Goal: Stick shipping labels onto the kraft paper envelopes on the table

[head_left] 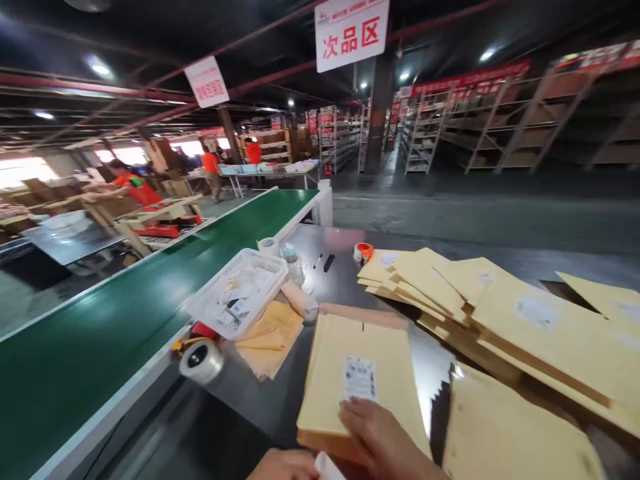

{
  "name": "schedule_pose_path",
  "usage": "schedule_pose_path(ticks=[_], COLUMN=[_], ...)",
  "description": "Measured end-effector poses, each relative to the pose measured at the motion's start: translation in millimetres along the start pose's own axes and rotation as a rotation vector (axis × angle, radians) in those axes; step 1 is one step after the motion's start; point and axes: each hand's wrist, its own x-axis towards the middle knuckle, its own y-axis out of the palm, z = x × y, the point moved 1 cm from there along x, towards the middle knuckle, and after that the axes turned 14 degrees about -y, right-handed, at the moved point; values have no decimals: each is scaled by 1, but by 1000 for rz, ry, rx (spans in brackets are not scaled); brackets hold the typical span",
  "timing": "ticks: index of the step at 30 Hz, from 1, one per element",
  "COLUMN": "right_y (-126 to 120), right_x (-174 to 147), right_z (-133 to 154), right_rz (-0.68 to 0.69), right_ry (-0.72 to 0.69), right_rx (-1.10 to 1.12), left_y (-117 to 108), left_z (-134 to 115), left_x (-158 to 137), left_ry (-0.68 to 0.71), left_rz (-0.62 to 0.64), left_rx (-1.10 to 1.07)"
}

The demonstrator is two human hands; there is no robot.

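A stack of yellow paper mailing envelopes [325, 360] lies in front of me on the dark table. The top one carries a printed white label [360, 378]. My right hand [377, 433] rests with its fingers laid flat over the lower edge of that label. Low in the picture, my left hand [285, 465] is closed beside a curled white strip [329, 467], apparently pinching its end; the frame edge cuts off most of this hand. Further right, a loose envelope [515, 427] lies near a spread pile of labelled envelopes [545, 327].
Left of the stack are a white plastic basket [197, 300] of small items, a tape dispenser [200, 360], a folded yellow envelope [273, 337] and a bottle [295, 267]. Orange-and-white tape [363, 253] and a black marker [329, 263] lie behind. A green conveyor belt [150, 293] runs along the left; people work beyond.
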Motion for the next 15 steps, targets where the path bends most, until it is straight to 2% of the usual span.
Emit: schedule_pose_path(ticks=[2,4,6,8,10,11,13,15], right_y=[-50,-100,-140,-163,-163,-154,-119,-69], right_x=[-1,-18,-52,-95,-140,-162,-201,-235], right_z=[1,-2,-5,-3,0,1,0,-6], right_rz=[-107,-361,-596,-689,-645,-589,-454,-291], right_ry=[63,122,200,224,219,228,301,381], right_rx=[30,-129,-347,-529,-647,-683,-731,-758], left_y=[3,9,17,22,21,19,13,9], left_z=[-7,-5,4,15,24,27,28,22], left_x=[3,18,36,50,57,58,57,53], left_ry=[51,16,-27,-42,-58,-63,-53,-23], left_rz=[50,-59,-204,-260,-234,-235,-273,-347], left_rx=[98,228,280,288,330,351,338,235])
